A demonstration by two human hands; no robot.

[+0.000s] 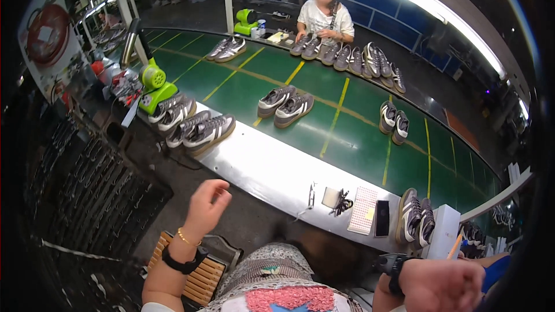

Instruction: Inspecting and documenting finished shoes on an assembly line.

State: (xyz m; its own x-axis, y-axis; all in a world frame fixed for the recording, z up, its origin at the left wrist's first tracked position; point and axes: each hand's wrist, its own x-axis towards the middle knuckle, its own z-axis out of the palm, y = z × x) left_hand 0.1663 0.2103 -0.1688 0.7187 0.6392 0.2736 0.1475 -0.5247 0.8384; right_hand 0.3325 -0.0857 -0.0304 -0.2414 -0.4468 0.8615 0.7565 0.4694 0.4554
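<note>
right hand (pixel 442 283): at the near right edge, blurred, fingers seemingly bent; cannot tell how far its grip is open or whether it has hold of anything. a black wrist device (pixel 398 271) sits behind it.
shirt front (pixel 289 300): near centre, with a pink textured patch and part of a blue star.
left hand (pixel 209 205): raised short of the worktop, its grip loosely curled, thumb apart from the fingers, holding nothing. gold bracelet (pixel 188 238) and black band (pixel 182 259) below it.
stool (pixel 199 283): slatted wood, near left, beyond the left forearm.
worktop (pixel 260 159): pale metal strip along the near side of a green belt (pixel 358 138) marked with yellow lines.
left shoes (pixel 211 134): grey with white stripes, the nearest pair to the left hand, well apart from it; another pair just beside them, next to a lime-green machine (pixel 157 93).
right shoes (pixel 411 219): a like pair on the worktop, just beside a white box (pixel 444 228), both near the right hand.
small things: from left to right on the worktop, a metal tool (pixel 311 195), a pale pad (pixel 330 197), black cords (pixel 342 202), a red-patterned sheet (pixel 363 211), a black phone (pixel 381 218).
belt shoes: one pair mid-belt (pixel 285 107), one to the right (pixel 394 121), one far left (pixel 227 50).
far side: a co-worker (pixel 326 17), both hands at the left end of a shoe row (pixel 347 58).
</note>
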